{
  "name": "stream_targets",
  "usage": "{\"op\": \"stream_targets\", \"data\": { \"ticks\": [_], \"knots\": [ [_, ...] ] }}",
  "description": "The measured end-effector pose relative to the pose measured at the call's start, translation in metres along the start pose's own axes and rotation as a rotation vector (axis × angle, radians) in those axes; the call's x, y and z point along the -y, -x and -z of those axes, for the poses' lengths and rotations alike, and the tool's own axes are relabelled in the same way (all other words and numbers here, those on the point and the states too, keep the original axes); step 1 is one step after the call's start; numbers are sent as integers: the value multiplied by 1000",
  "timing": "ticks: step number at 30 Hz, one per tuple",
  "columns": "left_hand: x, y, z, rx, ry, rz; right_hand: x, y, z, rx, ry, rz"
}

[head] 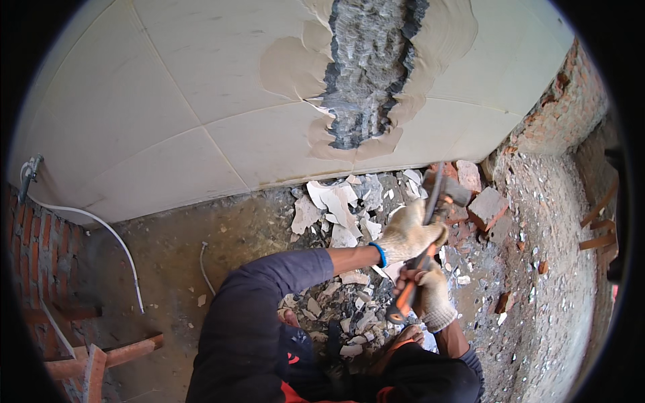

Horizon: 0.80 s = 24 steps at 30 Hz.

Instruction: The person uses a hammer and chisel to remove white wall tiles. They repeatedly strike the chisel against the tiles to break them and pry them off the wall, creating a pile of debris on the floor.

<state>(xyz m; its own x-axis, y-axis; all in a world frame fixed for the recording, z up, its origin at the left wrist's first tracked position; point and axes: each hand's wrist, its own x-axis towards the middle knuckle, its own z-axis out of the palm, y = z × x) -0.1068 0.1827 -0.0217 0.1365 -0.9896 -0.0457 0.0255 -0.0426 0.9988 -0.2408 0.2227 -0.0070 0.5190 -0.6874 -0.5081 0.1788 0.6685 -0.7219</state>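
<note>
My left hand (pixel 410 237), in a knitted work glove with a blue cuff edge, is closed around a long grey metal bar or chisel (pixel 434 194). Just below it, my right hand (pixel 431 292), gloved with bare fingertips showing, grips the orange and black handle (pixel 405 299) of a tool that looks like a hammer; its grey head (pixel 448 187) appears beyond the left hand, near the wall's foot. Where bar and handle cross, the left glove hides part of both. Above rises a tiled wall (pixel 242 146) with a rough, broken-out vertical strip (pixel 370 65).
Broken tile pieces (pixel 335 204) and rubble lie around my feet. Red bricks (pixel 488 207) sit at the wall's base, right of the hands. A white hose (pixel 118 237) hangs at left above wooden pieces (pixel 131 350). A rough masonry wall (pixel 549 201) bounds the right.
</note>
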Motion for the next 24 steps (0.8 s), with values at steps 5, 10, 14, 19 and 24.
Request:
{"op": "stream_targets", "data": {
  "ticks": [5, 10, 14, 19, 24],
  "knots": [
    [-12, -4, -18, -36, 23, -34, 21, 21, 16, -218, 221, 201],
    [4, 3, 0, 15, 398, 250, 27, 40, 36, -425, 487, 499],
    [1, -23, 35, -100, 716, 426, 53, 67, 42, -621, 522, 808],
    [-13, -88, 57, -270, 817, 301, 101, 109, 27, -692, 639, 1236],
    [-1, -113, 68, -239, 1096, 227, 118, 139, -8, -632, 595, 1345]
  ]
}}
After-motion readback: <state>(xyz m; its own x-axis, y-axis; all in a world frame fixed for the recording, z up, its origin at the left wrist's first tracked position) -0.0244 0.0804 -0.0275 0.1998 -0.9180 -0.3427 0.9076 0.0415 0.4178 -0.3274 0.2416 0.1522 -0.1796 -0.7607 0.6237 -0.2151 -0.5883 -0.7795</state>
